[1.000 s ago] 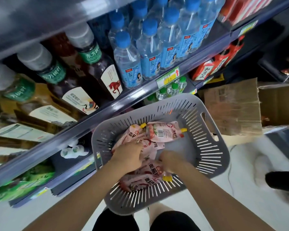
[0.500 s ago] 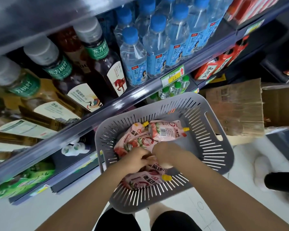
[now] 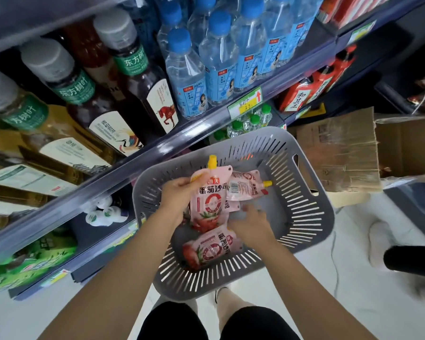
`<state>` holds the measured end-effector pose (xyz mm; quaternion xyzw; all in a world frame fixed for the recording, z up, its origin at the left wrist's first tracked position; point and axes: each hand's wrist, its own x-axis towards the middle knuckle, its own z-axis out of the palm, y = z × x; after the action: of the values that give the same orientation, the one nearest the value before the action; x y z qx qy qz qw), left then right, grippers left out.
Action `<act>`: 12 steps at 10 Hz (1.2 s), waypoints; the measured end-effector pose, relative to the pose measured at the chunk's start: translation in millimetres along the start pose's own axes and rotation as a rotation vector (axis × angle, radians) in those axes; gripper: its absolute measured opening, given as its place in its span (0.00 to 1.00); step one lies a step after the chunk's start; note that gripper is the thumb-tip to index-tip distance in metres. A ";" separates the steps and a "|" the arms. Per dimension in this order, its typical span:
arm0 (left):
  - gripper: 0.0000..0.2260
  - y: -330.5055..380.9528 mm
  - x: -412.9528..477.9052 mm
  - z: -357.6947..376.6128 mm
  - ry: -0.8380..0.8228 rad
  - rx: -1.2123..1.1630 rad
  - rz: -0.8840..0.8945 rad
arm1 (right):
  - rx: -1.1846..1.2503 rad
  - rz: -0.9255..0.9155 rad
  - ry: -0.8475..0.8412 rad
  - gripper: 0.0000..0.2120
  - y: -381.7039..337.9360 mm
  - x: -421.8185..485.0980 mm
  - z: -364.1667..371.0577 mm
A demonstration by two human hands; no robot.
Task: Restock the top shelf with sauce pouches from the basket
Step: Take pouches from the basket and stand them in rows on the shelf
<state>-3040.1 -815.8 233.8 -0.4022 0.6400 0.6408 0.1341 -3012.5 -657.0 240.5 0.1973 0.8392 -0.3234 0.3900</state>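
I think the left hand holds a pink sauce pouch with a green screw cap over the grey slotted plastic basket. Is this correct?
One detail is wrong: the screw cap is yellow, not green. The head view shows it. The rest stands: the left hand holds the pink sauce pouch over the grey slotted plastic basket.

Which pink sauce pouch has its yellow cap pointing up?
The pink plastic pouch that the left hand holds upright; the other pouches lie flat in the grey slotted plastic basket.
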 end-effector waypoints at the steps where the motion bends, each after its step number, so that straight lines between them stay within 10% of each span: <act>1: 0.20 4.9 12.1 4.6 -0.010 0.013 -0.004 | -0.131 0.020 -0.093 0.25 6.5 -0.6 4.5; 4: 0.11 -2.6 9.3 19.5 -0.036 -0.070 0.027 | 0.445 0.291 -0.293 0.17 22.5 74.3 69.6; 9: 0.12 -10.2 -16.1 -24.7 0.123 -0.232 -0.045 | 0.809 0.570 -0.283 0.31 21.2 76.9 108.3; 10: 0.12 -11.1 -18.4 -24.5 0.137 -0.245 -0.046 | 0.815 0.547 -0.274 0.19 3.6 53.2 98.6; 12: 0.13 -15.0 -18.8 -29.1 0.180 -0.220 -0.070 | 0.698 0.550 -0.008 0.63 11.7 63.6 109.5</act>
<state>-3007.7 -834.2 240.2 -0.4926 0.5609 0.6632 0.0537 -2987.2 -719.9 132.9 0.5317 0.5946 -0.4724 0.3748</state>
